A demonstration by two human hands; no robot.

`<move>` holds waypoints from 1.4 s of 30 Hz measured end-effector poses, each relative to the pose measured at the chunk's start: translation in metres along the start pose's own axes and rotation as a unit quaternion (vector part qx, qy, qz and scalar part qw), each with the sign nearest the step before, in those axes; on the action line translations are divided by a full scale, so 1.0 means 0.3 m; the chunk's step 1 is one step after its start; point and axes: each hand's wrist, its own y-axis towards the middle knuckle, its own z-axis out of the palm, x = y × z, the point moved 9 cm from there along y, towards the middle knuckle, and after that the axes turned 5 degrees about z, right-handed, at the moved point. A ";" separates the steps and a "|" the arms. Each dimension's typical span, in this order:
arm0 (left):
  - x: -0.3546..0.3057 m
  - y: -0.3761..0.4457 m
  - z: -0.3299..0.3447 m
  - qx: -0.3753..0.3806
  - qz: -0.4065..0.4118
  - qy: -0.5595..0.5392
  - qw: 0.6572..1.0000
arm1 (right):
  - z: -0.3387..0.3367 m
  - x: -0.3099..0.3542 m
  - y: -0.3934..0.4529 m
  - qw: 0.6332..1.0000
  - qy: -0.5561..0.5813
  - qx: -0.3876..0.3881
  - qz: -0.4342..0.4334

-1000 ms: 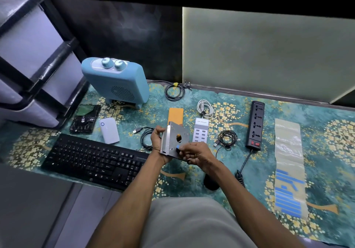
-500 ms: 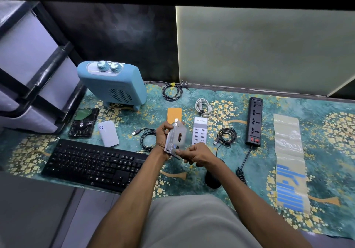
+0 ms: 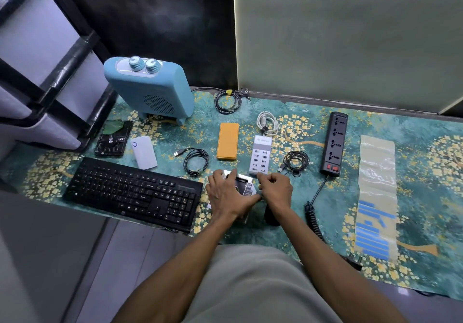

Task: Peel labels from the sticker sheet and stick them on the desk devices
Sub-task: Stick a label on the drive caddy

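Just below the middle of the frame, both hands meet over a flat silver drive caddy [image 3: 244, 185] that lies on the patterned desk mat [image 3: 288, 230]. The left hand [image 3: 229, 197] covers most of it from the lower left, fingers curled over its far edge near the top, so only the caddy's upper right part with a printed label shows between the two hands. The right hand [image 3: 275, 188] sits at the caddy's right edge, fingers bent downward and bunched close together; whether they pinch the caddy or only touch it cannot be told. Directly above the hands stands a white multi-port USB charger [image 3: 260, 156], with an orange power bank [image 3: 227, 141] to its left. Far over at the right of the frame lies the clear sticker sheet [image 3: 377, 197], well apart from both hands, its blue labels [image 3: 372, 232] clustered in its lower half. A black power strip [image 3: 334, 142] lies between the charger and the sheet. A black keyboard [image 3: 135, 192] fills the left centre, with a white mouse-like device [image 3: 144, 152] and a bare hard drive [image 3: 112, 138] above it, and a blue heater [image 3: 150, 89] at upper left.
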 end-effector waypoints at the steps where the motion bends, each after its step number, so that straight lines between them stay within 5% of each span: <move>1: 0.005 -0.009 0.021 0.010 0.005 0.021 1.000 | -0.008 -0.003 -0.005 1.000 0.008 -0.004 -0.003; 5: 0.027 -0.027 0.085 0.067 -0.034 0.054 0.996 | -0.043 -0.013 -0.019 1.000 0.024 0.001 -0.021; 14: -0.299 0.008 0.089 -0.033 0.057 -0.056 0.996 | -0.308 -0.140 0.020 0.994 0.079 -0.070 -0.007; 18: -0.568 -0.014 0.199 0.011 0.161 -0.130 0.978 | -0.527 -0.250 0.056 0.982 0.103 -0.159 0.010; 22: -0.827 -0.083 0.370 0.136 0.190 -0.190 0.953 | -0.791 -0.392 0.052 0.961 0.109 -0.251 0.036; 24: -0.926 -0.122 0.454 0.199 0.184 -0.204 0.941 | -0.887 -0.464 0.058 0.957 0.096 -0.272 0.040; 28: -1.010 -0.152 0.537 0.209 0.155 -0.197 0.945 | -0.943 -0.536 0.104 0.972 0.043 -0.229 0.021; 31: -1.006 -0.140 0.599 0.244 0.073 -0.221 0.941 | -0.929 -0.535 0.143 0.985 0.024 -0.172 -0.004; 36: -1.014 -0.120 0.662 0.314 -0.084 -0.341 0.882 | -0.901 -0.549 0.192 0.995 0.012 -0.098 0.002; 42: -1.020 -0.100 0.728 0.338 -0.074 -0.335 0.877 | -0.921 -0.534 0.207 0.993 -0.006 -0.114 -0.024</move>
